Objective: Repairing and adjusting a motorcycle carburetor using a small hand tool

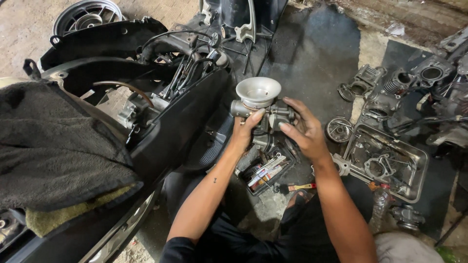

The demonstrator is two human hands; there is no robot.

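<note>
I'm sitting on the oily floor holding a carburetor up in front of me with both hands. My left hand is wrapping around its left side, thumb pressing on top near the little round cylinder sticking out, fingers closed on the body. My right hand is gripping the right side, fingers curling over the top and front of it, so both hands are clamped on the same part. The carburetor is sitting upright with a silver funnel-shaped intake pointing up, wide mouth facing me.

Just below my hands a small black tray of tools and bits is lying on the floor, with what looks like a screwdriver with a red and yellow handle beside it. To my right a metal pan is holding loose engine pieces, and a round gear-like part is resting just left of it. Further up on the right, a few grey engine cylinders are lying about on the dark mat. A clear plastic bottle is standing near my right knee.

On my left, a stripped-down scooter is taking up most of the space, cables and frame showing, with a dark towel draped over its seat end. A bare wheel rim is lying behind it at the top left.
</note>
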